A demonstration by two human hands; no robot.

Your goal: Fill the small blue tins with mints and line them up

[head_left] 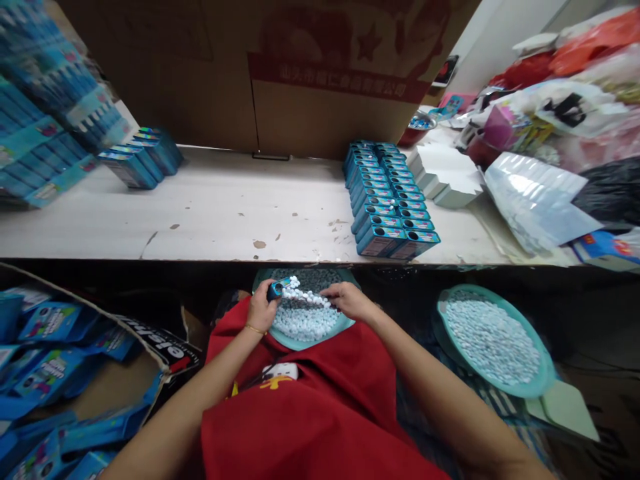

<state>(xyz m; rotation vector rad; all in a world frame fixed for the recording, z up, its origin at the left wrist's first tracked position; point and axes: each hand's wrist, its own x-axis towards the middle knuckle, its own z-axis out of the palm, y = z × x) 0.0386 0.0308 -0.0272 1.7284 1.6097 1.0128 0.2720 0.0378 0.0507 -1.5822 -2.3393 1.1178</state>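
Note:
In my left hand is a small blue box, tilted over a turquoise basin, with its dark opening facing the pellets. My right hand grips a scoop whose body is mostly hidden under a heap of small white candy-like pellets. The heap reaches across to the box's opening, and some pellets are piled at its top edge. More pellets fill the basin, which sits at my lap against a red apron.
Rows of blue boxes stand on the white table, with several more at left. A large cardboard carton rises behind. Another pellet-filled basin is at right. An open carton at lower left holds loose blue boxes.

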